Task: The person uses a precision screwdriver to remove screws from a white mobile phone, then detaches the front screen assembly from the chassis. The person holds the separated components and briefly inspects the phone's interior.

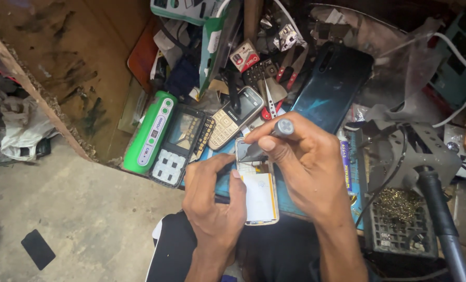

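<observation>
Centre frame, over cluttered worktop [316,209]: left hand [214,201] in closed grip on small opened white-backed phone [258,196]; right hand [301,156] pinching grey-handled screwdriver [274,133], tip on phone's upper end.

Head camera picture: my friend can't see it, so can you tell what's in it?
A person's left hand steadies a small opened phone on a cluttered workbench while the right hand presses a grey-handled screwdriver into its top end. Behind lie a keypad phone, a green device and a dark smartphone.
</observation>
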